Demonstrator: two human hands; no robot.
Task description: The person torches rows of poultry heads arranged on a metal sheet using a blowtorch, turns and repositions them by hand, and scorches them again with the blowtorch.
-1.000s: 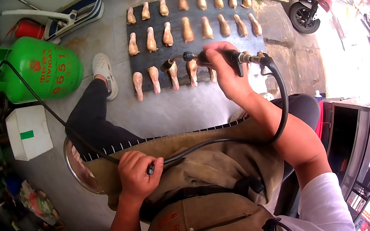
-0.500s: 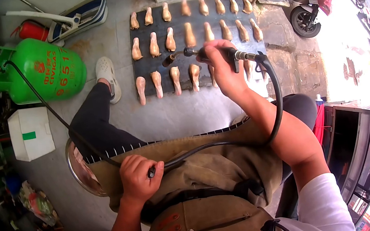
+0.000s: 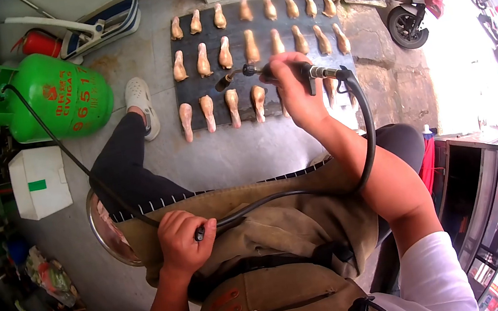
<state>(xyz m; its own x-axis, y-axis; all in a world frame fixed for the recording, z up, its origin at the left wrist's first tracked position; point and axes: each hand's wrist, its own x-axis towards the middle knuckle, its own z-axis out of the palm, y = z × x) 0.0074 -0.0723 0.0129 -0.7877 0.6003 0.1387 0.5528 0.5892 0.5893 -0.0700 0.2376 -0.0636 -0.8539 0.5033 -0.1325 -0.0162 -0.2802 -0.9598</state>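
My right hand [image 3: 298, 91] is closed around the handle of a gas blowtorch [image 3: 326, 72] above a dark metal sheet [image 3: 213, 84]. The torch's nozzle [image 3: 224, 82] points left and down, between the middle and front rows of meat; I cannot make out a flame. Pale pieces that look like chicken drumsticks [image 3: 224, 52] lie in three rows on the sheet. Part of the front row is hidden behind my right hand and forearm. Over my lap, my left hand [image 3: 186, 239] is wrapped around the black rubber hose [image 3: 280, 195], which runs to the torch.
At the left lies a green gas cylinder [image 3: 62, 96] with the hose on its valve. A white box [image 3: 40, 185], a metal basin [image 3: 104, 233], a red fire extinguisher [image 3: 37, 44] and a mop bucket [image 3: 116, 24] are nearby. A scooter [image 3: 409, 25] and a metal cabinet [image 3: 489, 191] stand right.
The whole view has shifted slightly, moving the sheet and rows a little left. The torch nozzle has hardly moved relative to the sheet. Both hands keep their grips.
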